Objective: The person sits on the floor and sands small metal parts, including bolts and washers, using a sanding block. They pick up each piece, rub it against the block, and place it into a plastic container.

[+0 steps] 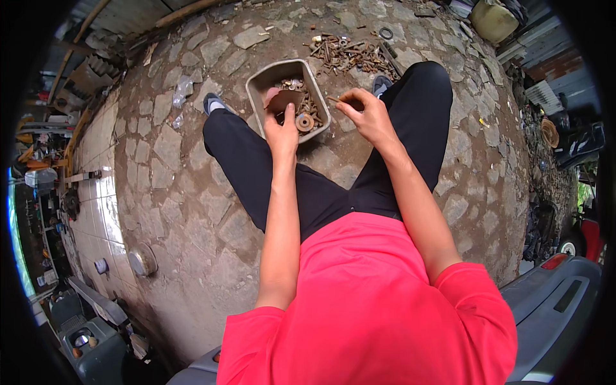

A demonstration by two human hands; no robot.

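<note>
In my left hand (282, 134) is a bent brown sheet (283, 100) with a pinkish side, apparently sandpaper, gripped with the thumb on top. That hand is over the near part of a grey plastic bin (253, 91). Rusty bolts and other small hardware (312, 108) lie inside the bin, along with a rusty round flanged part (304, 122). Just right of the bin's rim, my right hand (371, 118) pinches a slim rusty metal piece (332, 99), likely a bolt, between thumb and fingertips. The sheet hides part of the bin's contents.
A pile of rusty bolts and metal parts (353, 55) lies on the stone-paved ground (168, 144) beyond the bin. A black ring (386, 33) is beside it. Clear plastic (183, 91) lies left, and a metal pot (142, 260) stands lower left. My legs flank the bin.
</note>
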